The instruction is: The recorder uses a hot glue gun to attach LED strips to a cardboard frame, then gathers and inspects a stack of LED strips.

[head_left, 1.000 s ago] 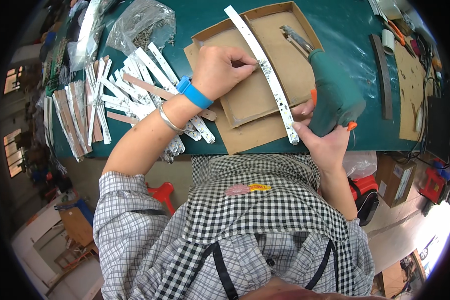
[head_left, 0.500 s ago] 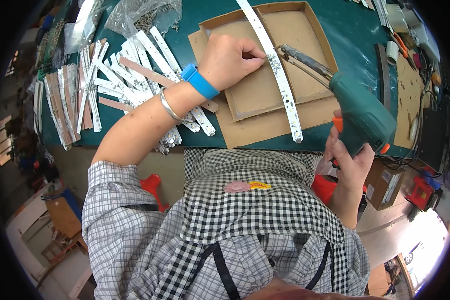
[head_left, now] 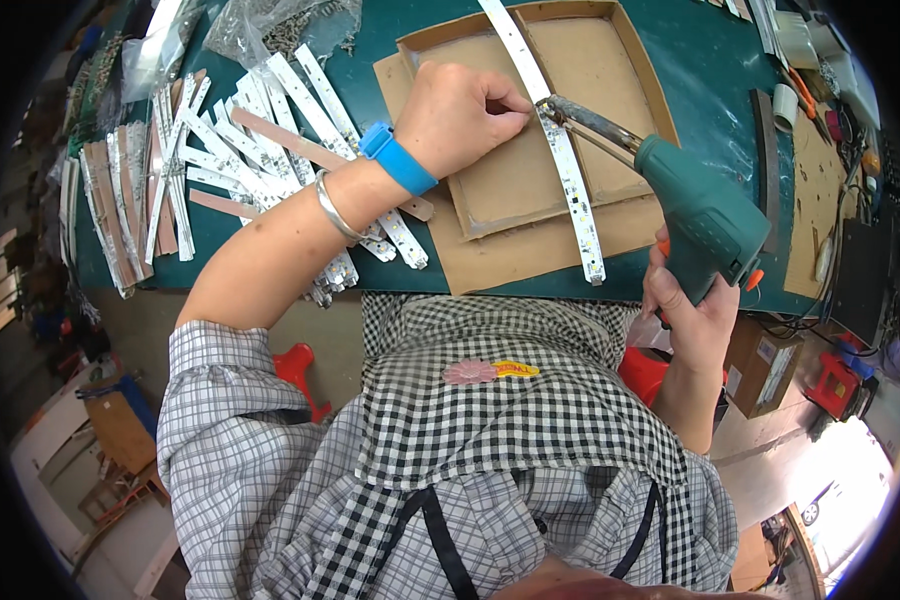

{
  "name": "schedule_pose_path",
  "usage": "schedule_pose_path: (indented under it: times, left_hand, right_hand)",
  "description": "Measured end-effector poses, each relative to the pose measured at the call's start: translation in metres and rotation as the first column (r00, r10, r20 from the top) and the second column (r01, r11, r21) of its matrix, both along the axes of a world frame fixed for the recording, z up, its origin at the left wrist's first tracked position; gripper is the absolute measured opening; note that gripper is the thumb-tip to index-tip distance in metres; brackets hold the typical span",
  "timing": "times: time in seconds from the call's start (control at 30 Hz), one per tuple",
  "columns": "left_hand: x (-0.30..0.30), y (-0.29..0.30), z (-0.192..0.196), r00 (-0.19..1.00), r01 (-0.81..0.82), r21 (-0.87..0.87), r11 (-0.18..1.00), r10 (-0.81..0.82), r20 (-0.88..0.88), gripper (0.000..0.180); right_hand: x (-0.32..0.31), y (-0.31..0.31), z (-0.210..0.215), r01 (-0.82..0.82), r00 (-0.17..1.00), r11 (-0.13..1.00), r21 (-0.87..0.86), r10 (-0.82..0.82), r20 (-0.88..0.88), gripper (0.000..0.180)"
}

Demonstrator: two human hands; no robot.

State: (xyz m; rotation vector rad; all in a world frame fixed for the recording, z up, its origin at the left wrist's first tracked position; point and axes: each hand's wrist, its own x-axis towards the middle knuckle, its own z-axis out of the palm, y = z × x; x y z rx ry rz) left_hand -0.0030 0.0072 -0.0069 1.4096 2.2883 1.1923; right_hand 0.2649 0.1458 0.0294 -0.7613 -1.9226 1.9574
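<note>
A narrow white LED strip board [head_left: 573,190] lies lengthwise across a shallow cardboard tray [head_left: 648,72], its near end reaching past the tray's front rim. My right hand [head_left: 692,312] grips the handle of a green soldering gun [head_left: 708,205] with an orange trigger. The gun's dark tip meets the strip, or hovers just over it, around the strip's middle. Just left of that spot, my left hand [head_left: 460,112] has thumb and forefinger pinched together above the tray. Whatever sits in the pinch, perhaps something tiny, is too small to name.
Loose LED strips [head_left: 280,130] are heaped on the green table [head_left: 715,90] at left, more beside them. A clear plastic bag [head_left: 270,30] of small parts stands behind. Under the tray is a cardboard sheet [head_left: 530,265]. Cables and tools crowd the right edge.
The soldering gun and my right hand have shifted left and slightly up, bringing the tip onto or right over the strip. My left hand stays almost where it was, still pinched.
</note>
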Motion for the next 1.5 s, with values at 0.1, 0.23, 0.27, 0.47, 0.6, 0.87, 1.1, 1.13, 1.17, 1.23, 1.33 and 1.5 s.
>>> schedule_pose_path:
  times: [0.1,0.23,0.27,0.47,0.6,0.87,1.1,1.13,1.17,1.23,1.33,1.5]
  left_hand:
    - [0.0,0.001,0.0,1.0,-0.001,-0.013,1.0,0.001,-0.024,0.012]
    - [-0.001,0.003,0.0,0.999,-0.005,-0.024,1.0,0.004,-0.05,0.012]
    - [-0.001,0.003,0.0,0.998,-0.005,-0.023,1.0,0.004,-0.055,0.012]
    - [-0.001,0.005,0.002,0.999,-0.006,-0.067,0.998,0.003,-0.04,0.011]
    - [-0.001,0.005,0.001,1.0,-0.003,-0.051,0.999,0.002,-0.012,0.011]
    - [-0.001,0.004,0.001,1.0,-0.005,-0.036,0.999,0.006,0.02,0.011]
    - [-0.001,0.007,0.005,1.0,0.01,-0.08,0.997,-0.009,0.016,0.015]
    - [-0.002,0.006,0.002,1.0,0.005,-0.096,0.995,-0.002,0.024,0.016]
    - [-0.002,0.005,0.001,0.999,0.001,-0.112,0.994,0.003,0.032,0.016]
    - [0.002,0.006,0.006,0.999,-0.023,-0.142,0.99,0.028,0.033,0.016]
    - [0.005,0.005,0.014,0.994,-0.041,-0.113,0.993,0.052,0.093,0.014]
    - [0.01,0.004,0.018,0.98,-0.079,-0.08,0.994,0.092,0.177,0.01]
  right_hand:
    - [0.001,0.001,-0.001,0.006,1.0,1.0,0.025,-0.006,0.016,0.045]
    - [0.003,0.001,0.0,0.008,1.0,1.0,0.001,-0.008,0.022,0.043]
    - [0.003,0.001,0.001,0.002,1.0,1.0,-0.017,-0.002,0.026,0.043]
    - [0.004,0.003,0.003,-0.017,0.999,0.999,-0.034,0.019,0.047,0.039]
    - [0.003,0.001,0.004,0.009,0.999,0.999,-0.054,-0.007,0.032,0.04]
    - [-0.002,0.012,0.015,0.061,0.977,0.989,-0.134,-0.086,-0.196,0.066]
    - [0.022,0.047,0.017,0.051,0.902,0.962,-0.267,-0.159,-0.401,0.064]
    - [0.028,0.056,0.019,0.071,0.881,0.956,-0.286,-0.194,-0.431,0.063]
    - [0.036,0.067,0.016,0.098,0.879,0.956,-0.277,-0.213,-0.426,0.061]
    - [0.05,0.094,0.013,0.185,0.866,0.941,-0.282,-0.292,-0.405,0.06]
    - [0.069,0.126,0.009,0.387,0.797,0.869,-0.308,-0.483,-0.363,0.051]
    - [0.102,0.174,-0.006,0.501,0.806,0.785,-0.364,-0.576,-0.133,0.038]
